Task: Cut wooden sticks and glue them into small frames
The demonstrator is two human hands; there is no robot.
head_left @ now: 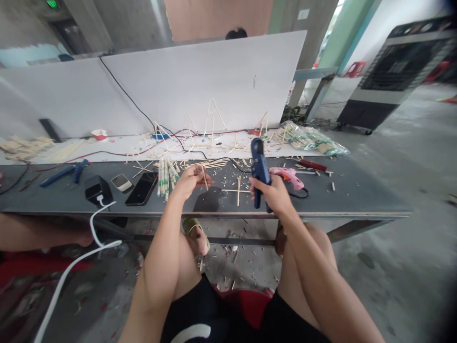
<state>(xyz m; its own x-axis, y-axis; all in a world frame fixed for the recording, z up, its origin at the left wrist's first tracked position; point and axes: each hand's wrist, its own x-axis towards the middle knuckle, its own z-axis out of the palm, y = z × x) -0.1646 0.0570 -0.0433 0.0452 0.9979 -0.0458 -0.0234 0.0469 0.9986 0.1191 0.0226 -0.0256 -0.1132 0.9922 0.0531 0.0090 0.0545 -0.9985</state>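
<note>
My left hand [191,182] pinches a short wooden stick [204,178] above the table, holding it nearly upright. In my right hand [274,193] is a blue hand cutter [260,164], its dark curved jaw end pointing up and its handles down. Between my hands, two thin sticks lie crossed [238,191] on the tabletop. A pink glue gun [288,176] rests just beyond my right hand. Beside my left wrist lies a bundle of wrapped chopsticks [165,178], white and green.
A black phone [142,189], a charger block [98,189] with a white cable and another blue tool [66,173] lie on the left. Stick frames [213,119] stand along the white panel [200,81]. Bagged chopsticks [310,138] and a red-handled tool [313,165] are at right.
</note>
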